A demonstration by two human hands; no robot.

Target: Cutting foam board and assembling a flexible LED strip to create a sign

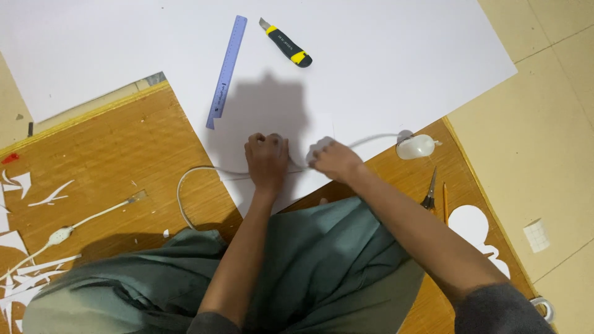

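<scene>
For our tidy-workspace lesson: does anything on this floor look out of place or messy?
Yes. White paper scraps litter the wooden board at the left, and the utility knife lies on the white sheet with its blade tip exposed.

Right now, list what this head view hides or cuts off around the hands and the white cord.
- What the left hand and right hand pinch on the white cord: curled fingers cover it.
- The second cord: its far end runs off the left edge.
- The scissors: handles hidden behind the right forearm.
- The tape roll: partly hidden by the sleeve at the bottom edge.
- Ruler markings: too small to read.
</scene>
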